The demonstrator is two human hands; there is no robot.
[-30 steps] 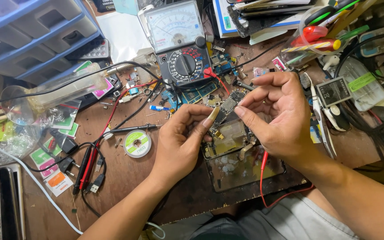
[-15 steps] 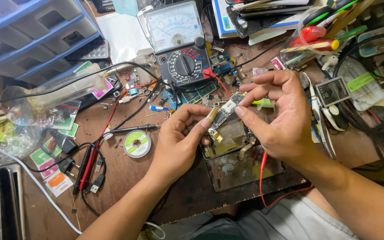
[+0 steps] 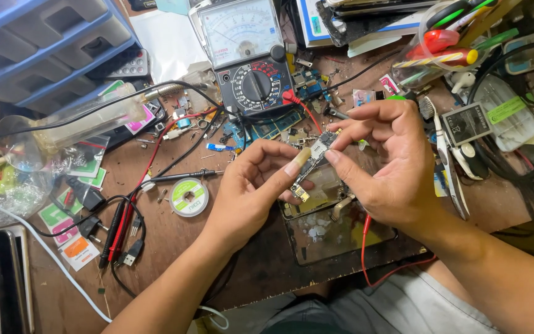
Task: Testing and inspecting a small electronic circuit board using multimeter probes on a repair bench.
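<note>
Green-labelled round spool left of left hand. Slim circuit board, gold-tipped, tilted, pinched between left hand and right hand.

left hand pinching, right hand pinching, fingertips close

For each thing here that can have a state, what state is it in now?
Small circuit board: lifted, pinched by both hands.
Left hand: fingers closed on the board's lower part.
Right hand: fingers closed on the board's upper end.
Analog multimeter: lying flat, red lead plugged in.
Solder wick spool: lying flat.
Opened phone: lying flat under the hands.
</note>
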